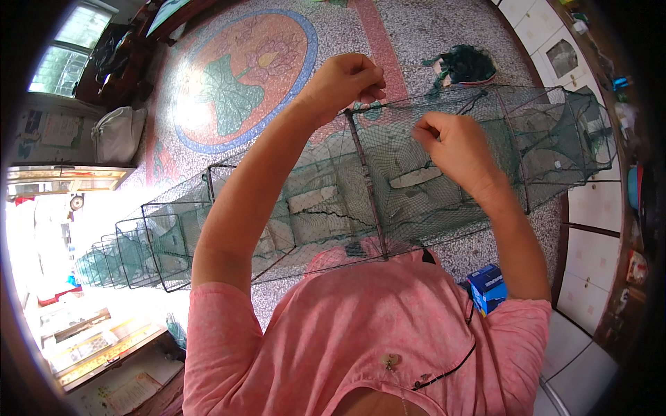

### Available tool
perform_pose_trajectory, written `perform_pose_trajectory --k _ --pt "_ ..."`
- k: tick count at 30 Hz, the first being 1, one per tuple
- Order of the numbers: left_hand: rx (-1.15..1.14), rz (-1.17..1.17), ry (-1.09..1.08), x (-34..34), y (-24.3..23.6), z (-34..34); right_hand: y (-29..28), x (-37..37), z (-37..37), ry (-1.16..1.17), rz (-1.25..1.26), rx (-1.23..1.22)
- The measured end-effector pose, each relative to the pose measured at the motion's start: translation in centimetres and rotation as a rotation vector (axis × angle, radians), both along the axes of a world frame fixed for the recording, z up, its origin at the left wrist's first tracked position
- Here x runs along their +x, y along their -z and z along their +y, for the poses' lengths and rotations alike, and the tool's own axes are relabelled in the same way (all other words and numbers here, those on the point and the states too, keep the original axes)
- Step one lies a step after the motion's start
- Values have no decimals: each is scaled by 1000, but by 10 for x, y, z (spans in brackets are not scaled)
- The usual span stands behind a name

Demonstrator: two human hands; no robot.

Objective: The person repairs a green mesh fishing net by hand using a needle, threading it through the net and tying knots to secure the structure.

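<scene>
A long green mesh cage trap [298,208] with dark rectangular wire frames stretches across the view from lower left to upper right, held up in front of me. My left hand [343,80] is closed on the top corner of one wire frame [368,187], pinching mesh there. My right hand [451,142] is closed on the netting just to the right of that frame, fingers curled into the mesh. Both forearms rise from my pink shirt at the bottom. The far left sections of the trap fold together in bright light.
A terrazzo floor with a round flower mosaic [243,76] lies below. A dark green bundle of netting [463,66] sits on the floor at top. A blue box [488,288] rests by my right side. White cabinets [590,208] line the right; a white bag [118,135] stands left.
</scene>
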State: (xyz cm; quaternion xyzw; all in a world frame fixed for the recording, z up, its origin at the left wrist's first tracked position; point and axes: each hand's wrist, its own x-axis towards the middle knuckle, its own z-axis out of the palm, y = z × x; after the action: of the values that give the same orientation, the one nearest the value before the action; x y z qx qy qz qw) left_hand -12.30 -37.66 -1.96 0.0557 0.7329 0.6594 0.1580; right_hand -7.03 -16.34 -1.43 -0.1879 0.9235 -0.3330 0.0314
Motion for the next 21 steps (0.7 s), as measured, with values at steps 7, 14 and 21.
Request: perform_pose_trajectory --k 7,14,21 --pt "1 -60 -12 5 6 -1 12 -3 -14 64 38 -89" --pt "-148 -63 16 8 1 4 15 -11 -25 35 128 -151" --pt "-102 237 -119 13 5 10 4 -10 -37 61 435 -183"
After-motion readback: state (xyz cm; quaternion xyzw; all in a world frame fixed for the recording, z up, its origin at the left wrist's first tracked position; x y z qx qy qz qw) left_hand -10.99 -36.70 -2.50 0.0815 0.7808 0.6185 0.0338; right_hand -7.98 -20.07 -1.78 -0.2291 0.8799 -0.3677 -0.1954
